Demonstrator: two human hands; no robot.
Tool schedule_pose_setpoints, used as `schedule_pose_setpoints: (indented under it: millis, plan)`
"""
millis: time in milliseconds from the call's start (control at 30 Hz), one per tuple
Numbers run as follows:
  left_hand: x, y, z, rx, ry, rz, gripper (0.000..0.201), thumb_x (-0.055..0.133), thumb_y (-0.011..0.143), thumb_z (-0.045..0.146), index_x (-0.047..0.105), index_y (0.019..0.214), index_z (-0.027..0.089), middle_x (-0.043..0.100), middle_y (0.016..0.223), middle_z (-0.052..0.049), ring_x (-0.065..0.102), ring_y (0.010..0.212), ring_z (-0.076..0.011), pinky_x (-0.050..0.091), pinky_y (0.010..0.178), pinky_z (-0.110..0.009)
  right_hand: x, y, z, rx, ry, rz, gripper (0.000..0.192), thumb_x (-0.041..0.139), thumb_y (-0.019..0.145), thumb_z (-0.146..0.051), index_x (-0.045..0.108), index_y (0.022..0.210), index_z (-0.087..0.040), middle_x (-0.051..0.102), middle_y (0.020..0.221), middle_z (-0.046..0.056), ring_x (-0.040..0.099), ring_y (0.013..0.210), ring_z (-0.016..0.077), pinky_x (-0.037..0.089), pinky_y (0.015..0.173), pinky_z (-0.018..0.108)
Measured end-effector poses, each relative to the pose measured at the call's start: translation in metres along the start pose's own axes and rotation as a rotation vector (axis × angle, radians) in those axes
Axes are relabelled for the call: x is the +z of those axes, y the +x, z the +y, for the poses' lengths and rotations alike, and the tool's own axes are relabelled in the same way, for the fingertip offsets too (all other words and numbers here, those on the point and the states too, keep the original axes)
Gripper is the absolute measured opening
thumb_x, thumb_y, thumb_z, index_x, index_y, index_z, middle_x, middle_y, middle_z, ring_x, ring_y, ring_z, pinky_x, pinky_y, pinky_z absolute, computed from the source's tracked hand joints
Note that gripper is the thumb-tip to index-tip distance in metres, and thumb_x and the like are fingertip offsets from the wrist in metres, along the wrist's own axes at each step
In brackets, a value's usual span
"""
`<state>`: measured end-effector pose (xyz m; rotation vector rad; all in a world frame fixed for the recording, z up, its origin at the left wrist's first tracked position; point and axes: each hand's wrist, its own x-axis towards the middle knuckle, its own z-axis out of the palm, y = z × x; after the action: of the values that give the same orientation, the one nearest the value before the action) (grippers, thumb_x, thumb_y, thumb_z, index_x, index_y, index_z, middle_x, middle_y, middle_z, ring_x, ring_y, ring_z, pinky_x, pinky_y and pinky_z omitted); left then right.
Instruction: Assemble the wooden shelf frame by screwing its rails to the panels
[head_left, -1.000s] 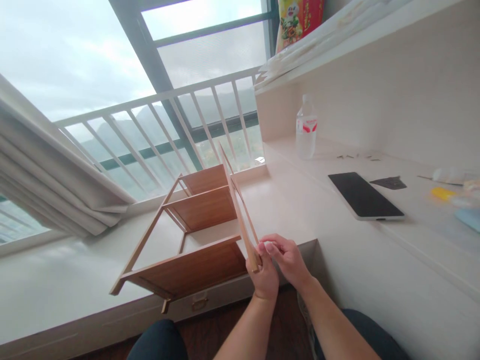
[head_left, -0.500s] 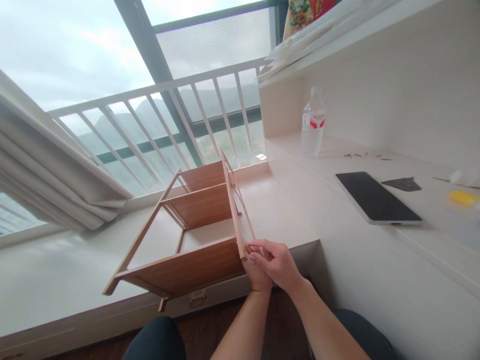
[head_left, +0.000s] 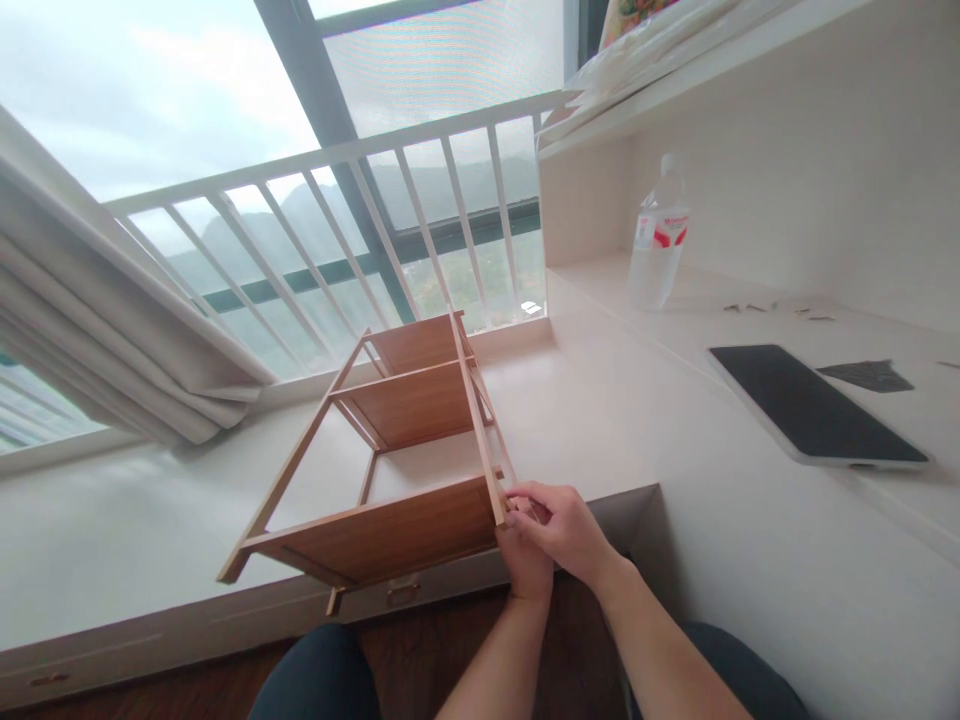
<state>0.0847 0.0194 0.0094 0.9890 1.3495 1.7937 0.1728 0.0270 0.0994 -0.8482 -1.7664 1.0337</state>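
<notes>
Nearest are the person's dark-clad knees, with both forearms reaching forward between them. The left hand (head_left: 527, 560) sits just under the near right corner of a small wooden rack (head_left: 397, 450), its fingers curled up against the end of the rack's right side rail; most of that hand is hidden behind the right one, so how tightly it grips cannot be told. The right hand (head_left: 562, 525) lies over the left, its fingers (head_left: 525, 493) bent and pinched close at the same corner, touching the rail's end.

The rack lies tipped on its back on the pale bench (head_left: 600, 420), stretching away from the fingers and to their left, its three brown boards standing on edge between thin light rails.

To the right of the fingers, well apart, a dark tablet (head_left: 814, 405) lies flat on the bench, with a small dark sheet (head_left: 866, 376) just beyond it. Farther off stands a clear water bottle (head_left: 658, 250) with a red and white label. Beyond the rack are the white window railing (head_left: 360, 190) and, far to the left, a bunched curtain (head_left: 105, 320).
</notes>
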Motion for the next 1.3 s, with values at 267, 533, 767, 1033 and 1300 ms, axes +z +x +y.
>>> schedule_pose_setpoints:
  millis: [267,533,767,1033,1300]
  plan:
    - [-0.027,-0.023,0.049,-0.114,0.095,-0.153,0.036,0.072,0.089,0.051,0.074,0.101,0.017,0.079,0.108,-0.013,0.073,0.106,-0.0298,0.056,0.094,-0.041,-0.001,-0.003,0.007,0.087,0.088,-0.059,0.033,0.072,0.088,-0.043,0.080,0.106,-0.015,0.054,0.058,-0.006,0.040,0.052,0.0103,0.035,0.054,0.024]
    - [-0.092,-0.044,0.094,-0.140,0.276,-0.246,0.042,0.075,0.087,0.040,0.076,0.126,0.023,0.072,0.138,-0.014,0.066,0.130,-0.0324,0.050,0.114,-0.048,0.004,-0.007,0.006,0.105,0.083,-0.036,0.037,0.069,0.089,-0.046,0.077,0.106,-0.015,0.030,0.056,-0.010,0.029,0.054,0.0104,0.022,0.054,0.026]
    - [-0.117,-0.021,0.180,0.477,0.509,-0.259,0.019,0.058,0.102,0.025,0.077,0.100,0.024,0.073,0.110,-0.008,0.069,0.108,-0.0212,0.055,0.095,-0.033,0.014,-0.008,0.010,0.115,0.074,-0.038,0.042,0.068,0.092,-0.051,0.073,0.113,-0.015,0.027,0.057,-0.011,0.028,0.054,0.0106,0.020,0.056,0.026]
    - [-0.087,0.055,0.226,0.738,0.902,-0.504,0.020,0.055,0.105,0.027,0.074,0.114,0.024,0.073,0.124,-0.008,0.066,0.119,-0.0213,0.053,0.108,-0.039,0.015,-0.007,0.012,0.125,0.060,-0.029,0.043,0.066,0.092,-0.053,0.072,0.113,-0.015,0.028,0.057,-0.011,0.029,0.055,0.0116,0.021,0.057,0.027]
    - [-0.073,0.101,0.221,0.490,1.210,-0.792,0.052,0.041,0.110,0.049,0.058,0.153,0.026,0.046,0.169,-0.004,0.033,0.162,-0.0298,0.032,0.133,-0.054,0.021,-0.004,0.012,0.103,0.041,-0.005,0.040,0.067,0.091,-0.051,0.077,0.108,-0.016,0.030,0.056,-0.010,0.030,0.054,0.0115,0.021,0.056,0.027]
